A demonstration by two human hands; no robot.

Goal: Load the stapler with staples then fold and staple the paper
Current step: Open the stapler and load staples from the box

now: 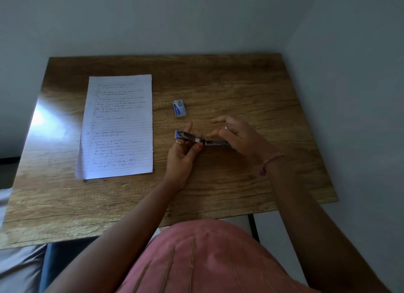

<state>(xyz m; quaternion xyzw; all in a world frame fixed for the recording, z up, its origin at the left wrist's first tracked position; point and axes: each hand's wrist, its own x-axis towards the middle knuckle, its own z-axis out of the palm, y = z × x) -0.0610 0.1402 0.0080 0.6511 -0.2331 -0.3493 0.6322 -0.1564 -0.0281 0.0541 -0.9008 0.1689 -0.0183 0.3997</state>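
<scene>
Filling the near foreground, a pink garment with thin stitched lines [196, 260] is seen; both bare forearms are extended from it over the wooden table [218, 183]; a pink thread bracelet [270, 161] is worn on the right wrist. Above mid-table the stapler [196, 139] is held opened out flat, blue-tipped end to the left, metal magazine to the right; its left half is gripped by the left hand [181, 155], fingers and thumb curled round it, a ring worn on one finger. The metal half is touched by the right hand [236, 137], thumb and a finger pressed at the channel, remaining fingers spread loosely; whether a staple strip is pinched cannot be told. Just beyond the hands, a small staple box [179, 108] is lying apart from them; farther left, a lined handwritten paper [118, 126] is lying flat, unfolded, its far edge nearest the grey wall [196, 19].
</scene>
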